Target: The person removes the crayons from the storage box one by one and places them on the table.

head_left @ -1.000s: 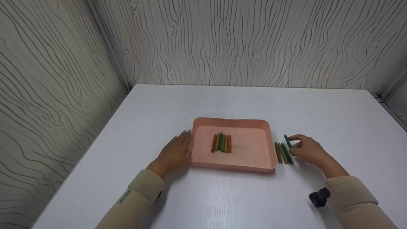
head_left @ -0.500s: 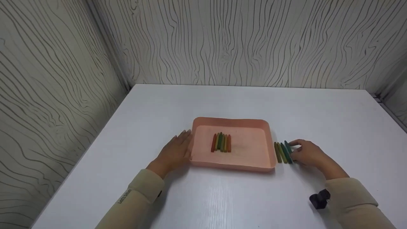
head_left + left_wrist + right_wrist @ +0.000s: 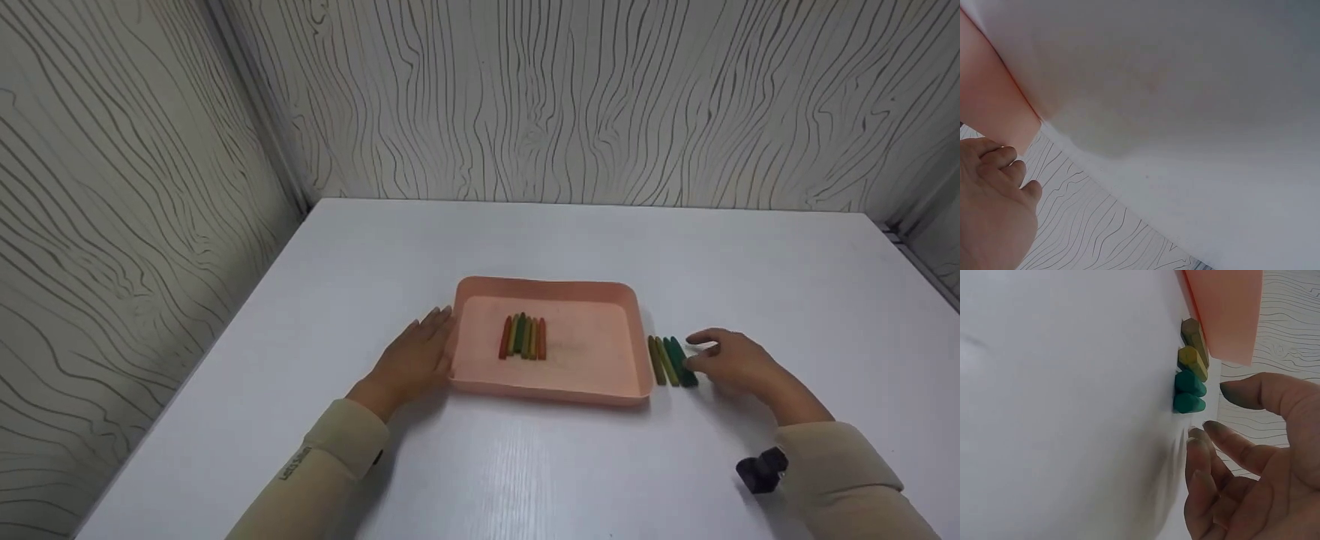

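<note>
My left hand [image 3: 411, 360] lies with straight fingers against the left side of a pink tray [image 3: 551, 391]. Inside the tray, several crayons [image 3: 522, 337] in red, yellow and green lie side by side, left of the middle. Just outside the tray's right wall is another short row: an olive crayon [image 3: 1193, 334], a yellowish crayon [image 3: 1193, 360] and two green crayons [image 3: 1189, 403]. My right hand [image 3: 731, 361] is at the right end of that row. Its thumb and index finger stand apart with nothing between them, close to the outermost green crayon, as the right wrist view confirms.
Everything rests on a white table [image 3: 525, 465]. Behind it stands a panel [image 3: 555, 105] with a wood-grain pattern, and a similar panel [image 3: 127, 225] rises at the left. A small black device [image 3: 761, 471] sits at the right sleeve's cuff.
My right hand has lowered a green crayon to the right end of the outside row, let it go and drawn slightly right. The left hand and the tray have stayed still.
</note>
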`<state>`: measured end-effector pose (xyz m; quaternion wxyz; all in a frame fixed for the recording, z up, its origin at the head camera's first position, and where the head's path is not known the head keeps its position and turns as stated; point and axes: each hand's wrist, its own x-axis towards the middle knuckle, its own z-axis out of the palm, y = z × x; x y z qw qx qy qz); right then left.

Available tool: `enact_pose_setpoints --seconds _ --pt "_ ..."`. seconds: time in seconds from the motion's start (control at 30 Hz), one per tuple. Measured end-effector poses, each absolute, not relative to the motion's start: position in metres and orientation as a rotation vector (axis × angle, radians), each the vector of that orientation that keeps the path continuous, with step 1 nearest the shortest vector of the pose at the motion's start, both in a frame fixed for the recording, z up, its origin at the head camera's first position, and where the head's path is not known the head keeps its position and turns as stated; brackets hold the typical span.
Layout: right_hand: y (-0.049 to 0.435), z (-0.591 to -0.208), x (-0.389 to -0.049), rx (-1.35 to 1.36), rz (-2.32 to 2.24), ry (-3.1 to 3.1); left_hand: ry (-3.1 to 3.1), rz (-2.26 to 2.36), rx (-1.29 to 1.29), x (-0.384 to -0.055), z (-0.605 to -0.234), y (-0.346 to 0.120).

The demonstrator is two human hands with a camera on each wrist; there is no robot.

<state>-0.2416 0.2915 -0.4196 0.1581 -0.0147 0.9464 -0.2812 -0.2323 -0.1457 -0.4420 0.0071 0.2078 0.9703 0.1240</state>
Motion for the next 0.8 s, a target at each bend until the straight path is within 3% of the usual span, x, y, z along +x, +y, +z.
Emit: enact_pose_setpoints --seconds 0.8 --pt "0.294 -0.406 -0.243 0.033 -0.57 2.965 3.018 0.371 0.633 -0.232 -0.441 -0.146"
